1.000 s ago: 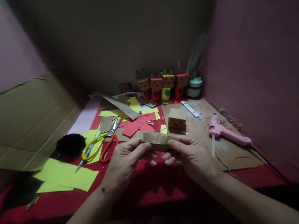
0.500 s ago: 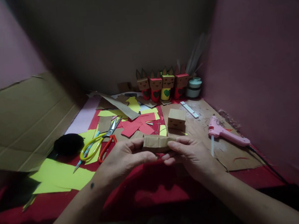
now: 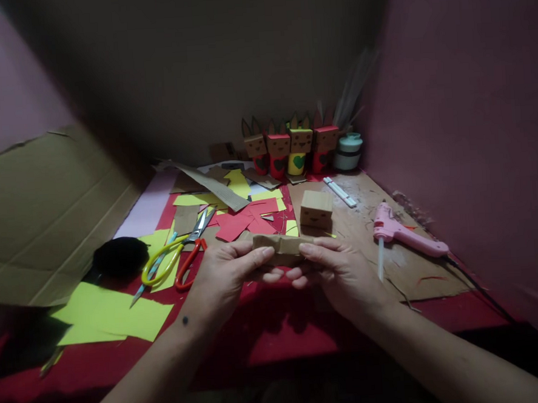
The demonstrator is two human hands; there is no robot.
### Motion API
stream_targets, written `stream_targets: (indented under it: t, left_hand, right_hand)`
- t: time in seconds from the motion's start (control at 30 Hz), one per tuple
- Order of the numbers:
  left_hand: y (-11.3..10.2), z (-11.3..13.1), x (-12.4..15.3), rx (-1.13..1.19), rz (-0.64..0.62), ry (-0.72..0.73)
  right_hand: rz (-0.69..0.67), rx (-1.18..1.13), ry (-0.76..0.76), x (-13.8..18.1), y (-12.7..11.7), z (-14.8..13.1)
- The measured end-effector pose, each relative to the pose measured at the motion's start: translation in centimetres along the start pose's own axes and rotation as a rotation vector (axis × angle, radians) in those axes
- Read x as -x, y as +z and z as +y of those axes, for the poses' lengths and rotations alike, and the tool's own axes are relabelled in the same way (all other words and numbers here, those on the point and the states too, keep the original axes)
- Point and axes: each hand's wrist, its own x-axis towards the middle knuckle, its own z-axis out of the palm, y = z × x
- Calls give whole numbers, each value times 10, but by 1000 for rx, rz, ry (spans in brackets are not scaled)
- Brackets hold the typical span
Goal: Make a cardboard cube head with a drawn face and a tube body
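Note:
Between both hands, above the front of the red-covered table, is a folded strip of brown cardboard (image 3: 285,245). My left hand (image 3: 227,271) pinches its left end, thumb on the near face. At the right end, the thumb and fingers of my right hand (image 3: 339,267) close on it. Part of the strip is hidden by the fingers. Just behind it stands a small cardboard box (image 3: 315,209) with a face drawn on its front. Scissors (image 3: 181,249) with one yellow and one red handle lie open left of my left hand.
A pink glue gun (image 3: 405,232) rests on a cardboard sheet (image 3: 438,285) at right, its cord trailing off. Red paper scraps (image 3: 238,223) and yellow paper (image 3: 116,311) lie left. Several cardboard figures (image 3: 278,149) and a pale green jar (image 3: 348,152) stand at the back.
My left thumb has moved up from below the cardboard strip onto its near face, and the strip now looks bent near the middle. My right hand keeps its hold.

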Motion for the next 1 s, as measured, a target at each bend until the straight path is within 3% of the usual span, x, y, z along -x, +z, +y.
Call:
stream_targets:
  t: [0.17,0.47,0.67,0.83,1.0]
  left_hand:
    - [0,-2,-1,40,16,-24]
    - [-2,-4,-5,112,-63,-84]
    - [5,0,-3,-28,-8,-55]
    - [4,-1,-3,-34,48,-2]
    - [6,-1,0,-19,80,-4]
  right_hand:
    - [10,-21,13,-5,-3,1]
    - [29,62,16,-8,-8,4]
    - [11,133,12,-3,-1,4]
    - [-57,55,9,-3,4,1]
    - [-119,137,79,-5,2,0]
